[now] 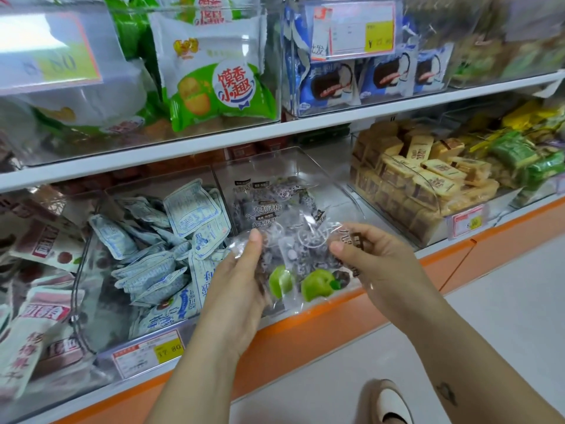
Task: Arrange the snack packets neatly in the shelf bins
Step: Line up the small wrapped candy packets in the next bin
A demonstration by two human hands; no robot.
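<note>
Hands: left hand (241, 280) and right hand (367, 258) both grip the plum packets (293, 264).
Head view: I see forearms reaching up, thumbs in front, fingers curled behind opposite edges; packets held over the front of the middle clear bin (324, 175).

Plum packets (301, 270) at the middle bin (324, 175).
Clear, green-plum print, bunched flat over its front edge; more lie inside.
</note>
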